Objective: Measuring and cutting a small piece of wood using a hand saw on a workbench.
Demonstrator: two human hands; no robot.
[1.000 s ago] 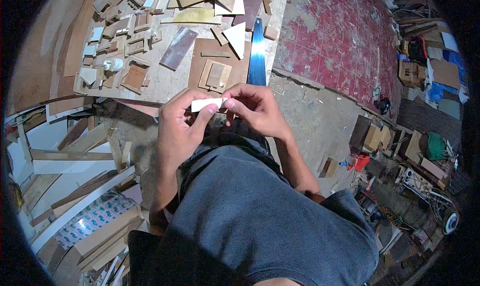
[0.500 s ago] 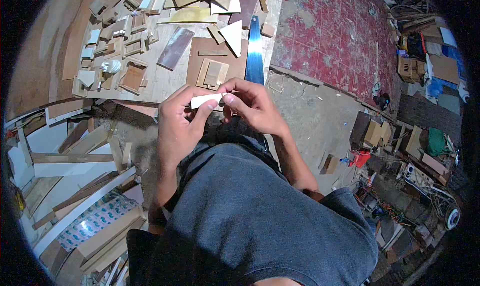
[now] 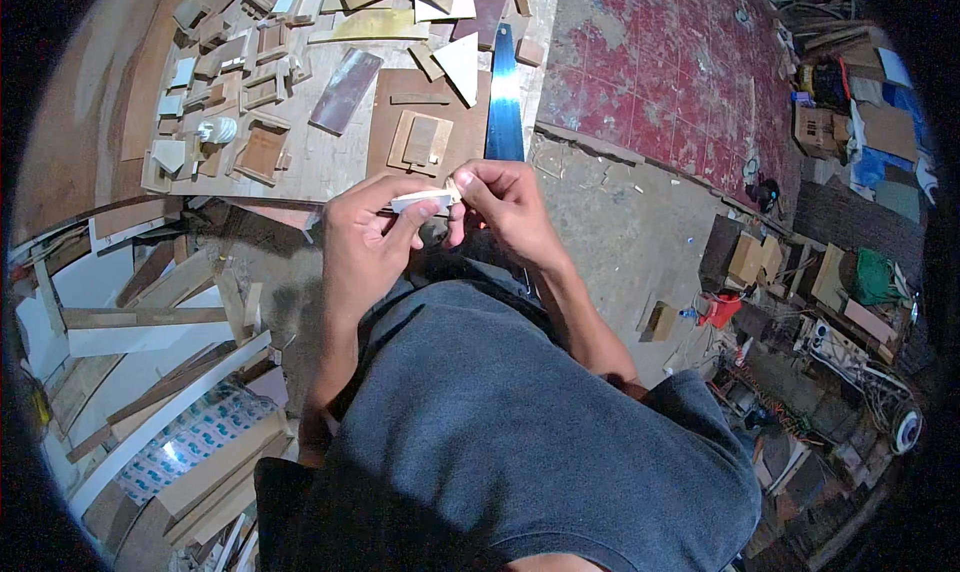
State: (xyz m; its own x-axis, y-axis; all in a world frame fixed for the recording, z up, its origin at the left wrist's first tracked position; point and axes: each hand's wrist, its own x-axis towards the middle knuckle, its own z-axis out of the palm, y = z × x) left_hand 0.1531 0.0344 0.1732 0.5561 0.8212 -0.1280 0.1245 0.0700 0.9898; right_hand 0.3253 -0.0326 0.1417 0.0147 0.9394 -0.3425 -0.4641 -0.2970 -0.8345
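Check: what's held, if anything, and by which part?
Small pale piece: left hand pinches its middle, thumb on near side; right hand at its right end, grip unclear.

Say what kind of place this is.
Likely a woodworking shop: wood pieces and what looks like a saw blade on the table, with boards piled at lower left.

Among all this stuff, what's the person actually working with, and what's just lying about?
Being handled:
- small white-faced piece, held in the left hand
- small tan bit, at the right hand's fingertips

Apparently just lying about:
- long shiny metal strip
- white triangular piece
- spiral bulb
- green bundle
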